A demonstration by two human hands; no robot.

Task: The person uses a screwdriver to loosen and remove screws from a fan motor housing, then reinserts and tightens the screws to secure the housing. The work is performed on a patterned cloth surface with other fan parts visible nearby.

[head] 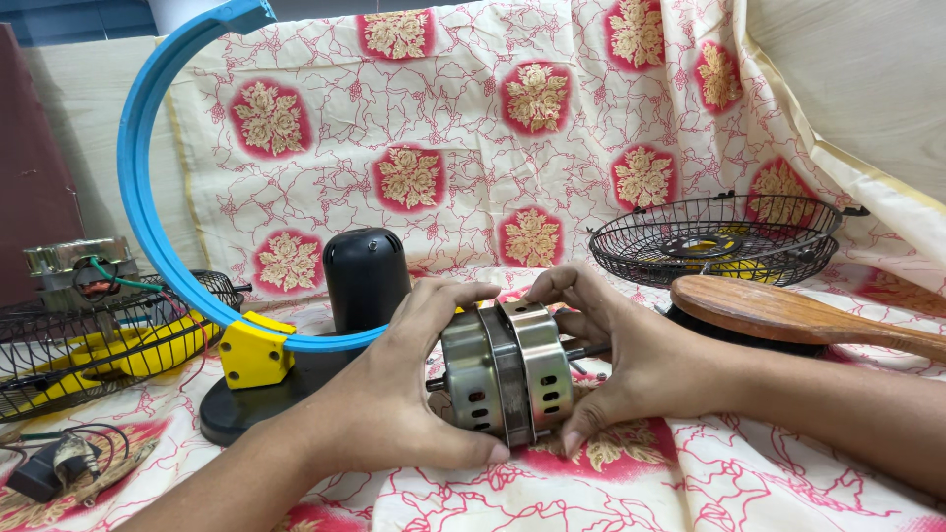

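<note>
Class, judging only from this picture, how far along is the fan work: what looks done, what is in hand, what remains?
Done: the wire guards lie off to the sides, and the blue ring stands bare on its black base. In hand: the left hand and right hand grip the metal motor, its two shell halves together. Left: motor, guards and black cover all lie apart, none joined.

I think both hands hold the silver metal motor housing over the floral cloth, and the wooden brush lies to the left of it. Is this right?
Not quite. The head view shows the wooden-backed brush lying to the right of the silver metal motor housing, not the left. The rest holds: the left hand and right hand both hold the housing over the red-and-cream floral cloth.
</note>
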